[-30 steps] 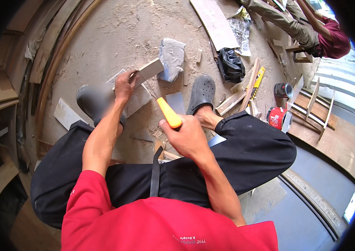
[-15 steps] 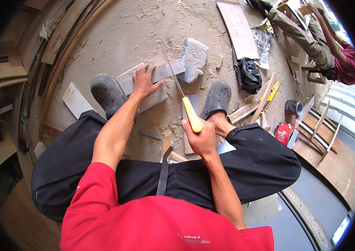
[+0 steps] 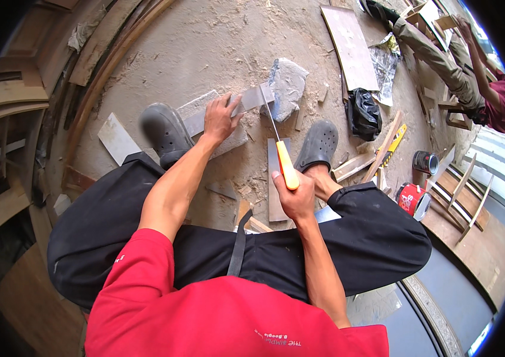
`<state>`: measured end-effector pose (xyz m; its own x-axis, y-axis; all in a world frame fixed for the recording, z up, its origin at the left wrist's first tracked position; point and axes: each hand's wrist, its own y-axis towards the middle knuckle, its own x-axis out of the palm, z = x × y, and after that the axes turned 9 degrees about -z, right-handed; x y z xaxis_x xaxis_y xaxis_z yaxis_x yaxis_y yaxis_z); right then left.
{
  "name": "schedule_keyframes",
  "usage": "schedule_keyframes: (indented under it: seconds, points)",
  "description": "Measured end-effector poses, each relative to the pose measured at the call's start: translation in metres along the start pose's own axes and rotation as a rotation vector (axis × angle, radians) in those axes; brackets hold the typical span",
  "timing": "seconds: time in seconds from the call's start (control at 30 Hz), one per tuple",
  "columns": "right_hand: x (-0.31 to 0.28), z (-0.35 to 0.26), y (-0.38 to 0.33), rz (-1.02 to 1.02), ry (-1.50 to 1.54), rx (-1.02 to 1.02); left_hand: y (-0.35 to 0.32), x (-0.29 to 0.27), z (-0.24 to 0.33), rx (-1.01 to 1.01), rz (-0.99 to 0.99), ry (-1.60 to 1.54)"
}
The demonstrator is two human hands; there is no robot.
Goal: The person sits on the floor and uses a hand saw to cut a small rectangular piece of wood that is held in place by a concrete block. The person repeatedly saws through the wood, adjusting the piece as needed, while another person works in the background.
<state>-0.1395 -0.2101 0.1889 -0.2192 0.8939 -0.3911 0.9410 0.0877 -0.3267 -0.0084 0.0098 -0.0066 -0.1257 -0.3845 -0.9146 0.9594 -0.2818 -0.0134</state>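
A handsaw with a yellow-orange handle [image 3: 287, 166] is gripped in my right hand [image 3: 299, 197]. Its thin blade [image 3: 272, 118] lies across a narrow grey board [image 3: 252, 99] close to the board's far right end. My left hand [image 3: 220, 121] is clasped over that board, left of the blade, with the fingers bent across its top. The board's right end rests by a rough whitish block [image 3: 288, 88]; its left part lies over another pale block [image 3: 232, 140]. My feet in dark clogs stand on either side, the left clog [image 3: 167, 134] touching or very near the board.
Another flat board [image 3: 277, 178] lies between my feet. To the right are a black plastic bag [image 3: 364, 113], wood strips [image 3: 387, 146], a yellow level-like tool [image 3: 396, 141] and two cans, one red [image 3: 411, 199]. A co-worker [image 3: 472, 89] handles wood at upper right. Wooden frames line the left.
The whole scene has shifted slightly right and down in view. My left hand keeps its hold on the board, and the saw blade still crosses it near the right end.
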Motion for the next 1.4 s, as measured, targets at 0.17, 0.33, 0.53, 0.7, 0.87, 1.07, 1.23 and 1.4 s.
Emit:
schedule_keyframes:
  seconds: [0.17, 0.33, 0.53, 0.7, 0.87, 1.07, 1.23, 1.4]
  points:
    - [0.006, 0.006, 0.000, -0.096, -0.059, -0.095, 0.004, 0.013, -0.007, -0.347, 0.036, -0.105]
    - [0.019, 0.018, 0.001, -0.081, -0.060, -0.124, 0.014, 0.006, 0.007, -0.494, -0.148, -0.159]
    - [0.017, 0.023, 0.004, -0.111, -0.062, -0.125, 0.023, 0.015, 0.000, -0.637, -0.151, -0.200]
    - [0.015, 0.024, 0.003, -0.139, -0.101, -0.142, 0.031, 0.021, -0.009, -0.718, -0.163, -0.224]
    - [0.014, 0.025, 0.000, -0.139, -0.096, -0.133, 0.032, 0.017, -0.002, -0.738, -0.190, -0.228]
    - [0.010, 0.017, -0.002, -0.143, -0.095, -0.165, 0.031, 0.016, -0.003, -0.735, -0.200, -0.186]
    - [0.011, 0.020, -0.005, -0.139, -0.092, -0.140, 0.034, 0.012, 0.002, -0.752, -0.230, -0.205]
    - [0.011, 0.019, -0.011, -0.145, -0.034, -0.112, 0.036, 0.014, -0.005, -0.762, -0.293, -0.190]
